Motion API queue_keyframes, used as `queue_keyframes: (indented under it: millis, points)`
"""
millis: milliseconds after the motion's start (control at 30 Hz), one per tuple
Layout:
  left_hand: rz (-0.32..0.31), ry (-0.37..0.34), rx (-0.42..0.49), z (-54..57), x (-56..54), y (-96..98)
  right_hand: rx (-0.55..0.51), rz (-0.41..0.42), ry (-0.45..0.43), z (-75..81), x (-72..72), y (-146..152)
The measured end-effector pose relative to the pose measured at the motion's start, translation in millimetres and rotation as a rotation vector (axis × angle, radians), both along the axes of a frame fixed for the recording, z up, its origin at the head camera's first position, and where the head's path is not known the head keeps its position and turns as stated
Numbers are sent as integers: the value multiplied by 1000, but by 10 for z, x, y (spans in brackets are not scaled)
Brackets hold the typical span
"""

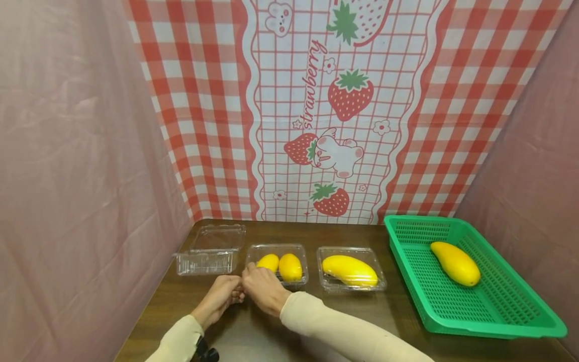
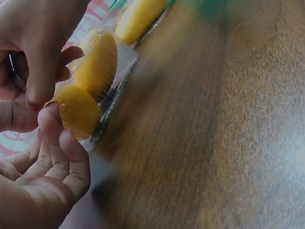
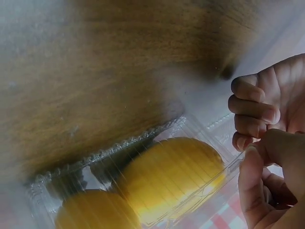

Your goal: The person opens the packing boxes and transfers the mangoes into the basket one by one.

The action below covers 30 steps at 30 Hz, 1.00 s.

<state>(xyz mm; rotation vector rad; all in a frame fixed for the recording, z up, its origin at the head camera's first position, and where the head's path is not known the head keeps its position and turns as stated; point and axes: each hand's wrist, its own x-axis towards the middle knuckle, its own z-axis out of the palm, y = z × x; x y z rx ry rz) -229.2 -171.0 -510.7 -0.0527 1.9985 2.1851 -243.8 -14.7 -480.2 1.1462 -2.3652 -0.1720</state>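
Note:
A clear clamshell box (image 1: 300, 249) with two rounded, lemon-like yellow fruits (image 1: 290, 267) lies in the middle of the table, its lid down over them. Both hands meet at its left end. My right hand (image 1: 264, 290) pinches the box's edge between thumb and finger, also seen in the right wrist view beside the fruit (image 3: 171, 174). From the left, my left hand (image 1: 220, 296) pinches at the same edge, its other fingers curled. In the left wrist view the fingertips (image 2: 50, 119) of the left hand come right up to the right thumb. The pinched edge is mostly hidden by fingers.
Left of the hands stands an open clamshell box (image 1: 205, 262), its lid tipped back. To the right is another box (image 1: 381, 281) with a long yellow mango (image 1: 350, 270). A green basket (image 1: 422, 309) at the far right holds one more mango (image 1: 456, 264). Checked cloth (image 1: 208, 100) hangs behind.

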Motion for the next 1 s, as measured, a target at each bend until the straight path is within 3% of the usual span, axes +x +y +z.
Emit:
queue_keyframes:
  millis: [367, 600, 800, 1000]
  points:
    - [10, -10, -5, 5, -7, 23, -70, -17, -44, 2, -13, 20]
    - [33, -14, -23, 14, -2, -18, -278, 14, -162, 253, -75, 45]
    - [10, -14, -21, 6, -10, -5, -268, 14, -234, 282, -84, 95]
    - [-16, 3, -49, -24, 5, 5, -264, 3, -186, 260, -64, 127]
